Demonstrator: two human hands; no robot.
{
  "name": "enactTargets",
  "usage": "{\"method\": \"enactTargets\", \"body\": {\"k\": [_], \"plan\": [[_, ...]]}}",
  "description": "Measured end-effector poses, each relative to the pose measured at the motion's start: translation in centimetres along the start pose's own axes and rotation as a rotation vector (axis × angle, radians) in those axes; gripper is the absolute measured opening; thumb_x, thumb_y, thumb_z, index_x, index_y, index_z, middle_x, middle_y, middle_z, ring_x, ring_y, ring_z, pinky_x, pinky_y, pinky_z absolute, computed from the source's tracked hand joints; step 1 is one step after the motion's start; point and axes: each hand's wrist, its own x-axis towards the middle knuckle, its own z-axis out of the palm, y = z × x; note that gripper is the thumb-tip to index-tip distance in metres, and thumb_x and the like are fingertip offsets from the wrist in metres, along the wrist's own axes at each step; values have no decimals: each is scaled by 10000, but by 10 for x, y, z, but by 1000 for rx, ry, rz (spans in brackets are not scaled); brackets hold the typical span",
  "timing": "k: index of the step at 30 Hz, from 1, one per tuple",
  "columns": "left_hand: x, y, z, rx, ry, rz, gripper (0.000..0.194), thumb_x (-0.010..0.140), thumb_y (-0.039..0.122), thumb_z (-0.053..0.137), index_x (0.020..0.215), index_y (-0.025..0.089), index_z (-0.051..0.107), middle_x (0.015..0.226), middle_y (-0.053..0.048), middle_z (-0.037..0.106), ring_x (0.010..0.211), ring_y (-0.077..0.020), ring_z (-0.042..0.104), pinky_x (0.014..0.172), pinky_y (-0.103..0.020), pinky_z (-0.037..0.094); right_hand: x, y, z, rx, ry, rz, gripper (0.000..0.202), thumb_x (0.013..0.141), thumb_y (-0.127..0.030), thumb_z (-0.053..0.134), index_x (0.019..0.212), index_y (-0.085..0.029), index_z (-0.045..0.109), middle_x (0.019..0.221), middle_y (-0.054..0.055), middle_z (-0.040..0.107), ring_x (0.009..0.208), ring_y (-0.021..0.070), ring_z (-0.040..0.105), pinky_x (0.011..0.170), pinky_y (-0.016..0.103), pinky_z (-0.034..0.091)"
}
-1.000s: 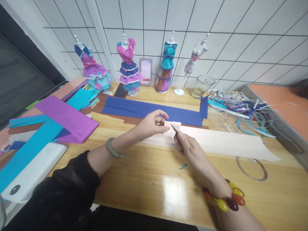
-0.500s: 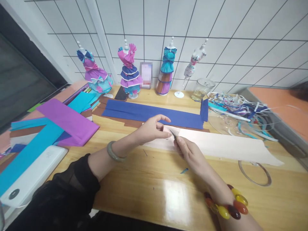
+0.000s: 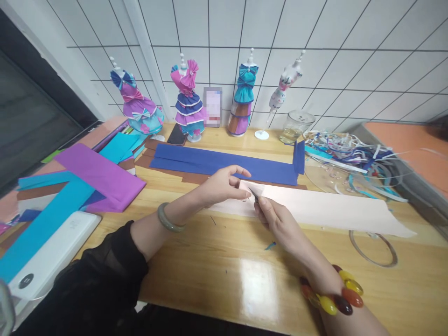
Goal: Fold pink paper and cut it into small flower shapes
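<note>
My left hand (image 3: pixel 224 187) is curled above a long pale pink strip (image 3: pixel 325 211), its index finger raised. Its thumb and another finger pinch what looks like a small pale piece of fabric (image 3: pixel 258 188); the grip is partly hidden. My right hand (image 3: pixel 276 217) is closed around a small dark pointed tool (image 3: pixel 253 192), whose tip meets the pale piece near my left thumb. Most of the tool is hidden in the fingers, so its kind does not show. Behind both hands lies a folded dark blue strip (image 3: pixel 217 161) on brown material.
Dressed miniature mannequins (image 3: pixel 188 105) and a bare one (image 3: pixel 285 86) stand along the tiled wall, with a glass jar (image 3: pixel 297 126) at right. Ribbon scraps (image 3: pixel 353 151) pile up beyond it. Purple fabric (image 3: pixel 101 175) and a white power bank (image 3: pixel 59 252) lie left; a ring (image 3: pixel 388 252) lies right.
The whole view has shifted slightly. Both hands keep nearly the same pose around the pale piece and the tool tip.
</note>
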Motion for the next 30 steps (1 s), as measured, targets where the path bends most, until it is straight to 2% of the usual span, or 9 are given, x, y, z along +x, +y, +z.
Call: {"method": "enactTargets", "body": {"k": [9,19,30], "plan": [[0,-3,0,32,-2,14,459,651,231,691,1058,150,494,698,-9,600,583,-79,550,562,-204,381,0,-1,0,-5,2,-22,424,916,-512,264,658,-205,405,574,-27,363,530,130,335,498,253,275],[-3,9,-1,35,59,-21,464,673,294,683,1058,143,473,708,-24,615,607,-100,570,614,-251,448,2,0,-3,-20,30,-29,422,916,-513,266,662,-204,400,576,-29,356,532,128,332,492,252,267],[-1,-1,1,65,113,65,418,646,314,693,976,176,476,665,38,537,583,-73,518,551,-193,370,3,-1,-1,36,31,11,436,904,-538,271,675,-198,422,554,-35,354,499,118,325,463,250,256]]}}
